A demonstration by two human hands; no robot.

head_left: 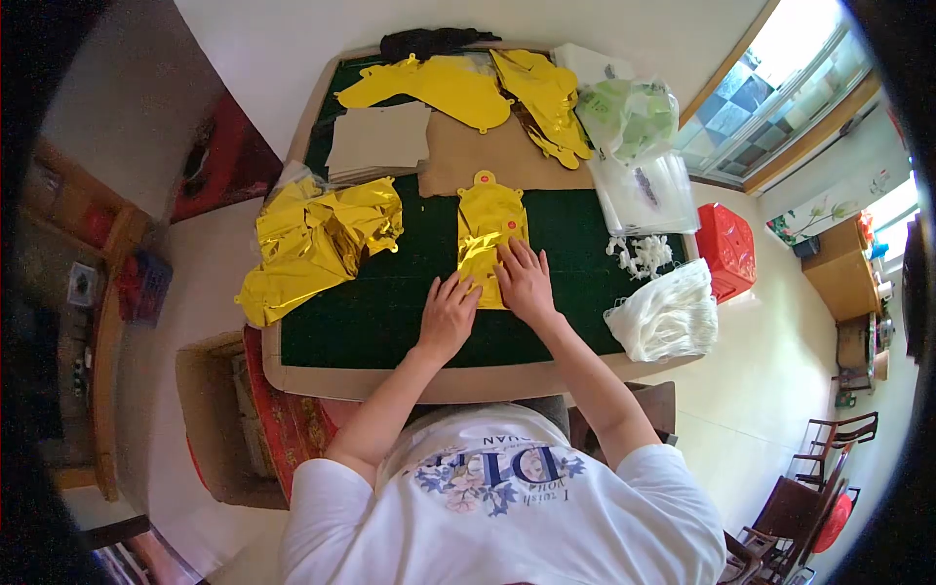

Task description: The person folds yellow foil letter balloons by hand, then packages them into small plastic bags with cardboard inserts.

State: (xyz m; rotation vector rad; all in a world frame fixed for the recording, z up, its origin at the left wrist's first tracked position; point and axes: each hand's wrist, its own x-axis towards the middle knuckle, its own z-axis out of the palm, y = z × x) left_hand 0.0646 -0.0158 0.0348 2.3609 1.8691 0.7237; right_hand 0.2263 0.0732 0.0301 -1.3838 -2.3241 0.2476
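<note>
A flat gold foil balloon [478, 216], lying in a long narrow shape with small tabs at its top and two red round marks, rests on the dark green table top [409, 327]. My left hand [450, 314] lies at its lower left edge, fingers stretched out and touching the foil. On the lower right part of the foil rests my right hand [525, 281], fingers extended and slightly spread. Neither hand grips anything. To the left of my hands sits a crumpled heap of gold foil balloons [327, 239].
More gold foil pieces [429, 88] lie at the back beside a grey card stack [378, 139] and a brown cardboard sheet [458, 156]. Clear plastic bags [643, 195], white string bundles [668, 312] and a red stool [726, 252] are on the right. A cardboard box [210, 419] stands lower left.
</note>
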